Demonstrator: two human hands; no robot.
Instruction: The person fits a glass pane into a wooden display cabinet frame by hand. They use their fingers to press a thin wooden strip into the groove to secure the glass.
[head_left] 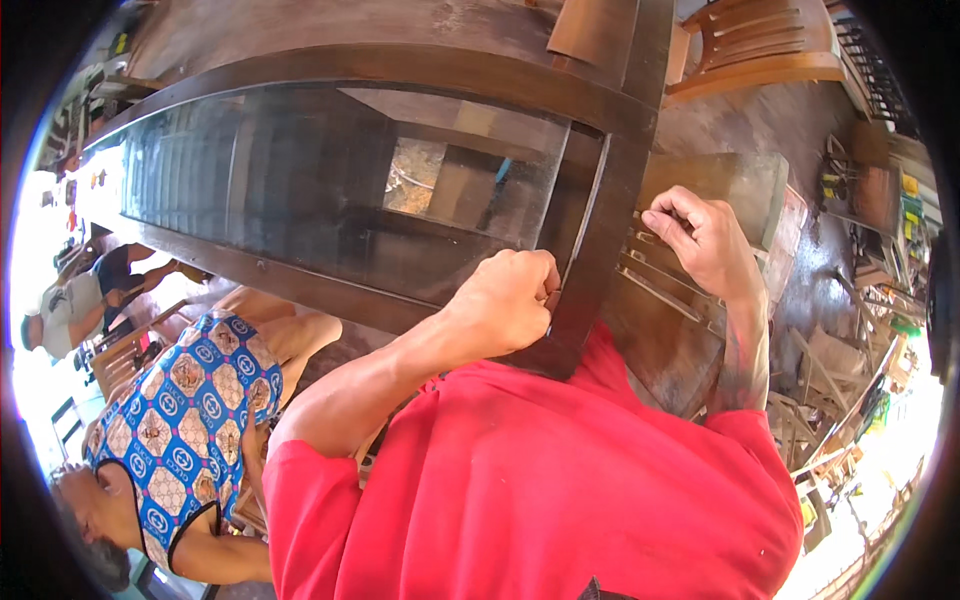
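A long dark wooden frame [420, 72] stretches across in front of me, with a glass pane [300, 190] set in it. Between the pane's right edge and the frame's end rail [595, 225] a narrow gap shows. My left hand [510, 298] is closed in a fist at the pane's near right corner, beside the end rail; whatever its fingers hold is hidden. To the right, my right hand [705, 240] is pinched above a wooden surface [700, 175], and anything between its fingertips is too small to name. Thin wooden strips [665, 290] lie just below that hand.
A person in a blue patterned sleeveless top [190, 420] is close on my left. Farther left sits another person [70, 310]. A wooden chair [765, 45] stands at the far right. Wood pieces and chair parts [835, 370] are piled along the right side.
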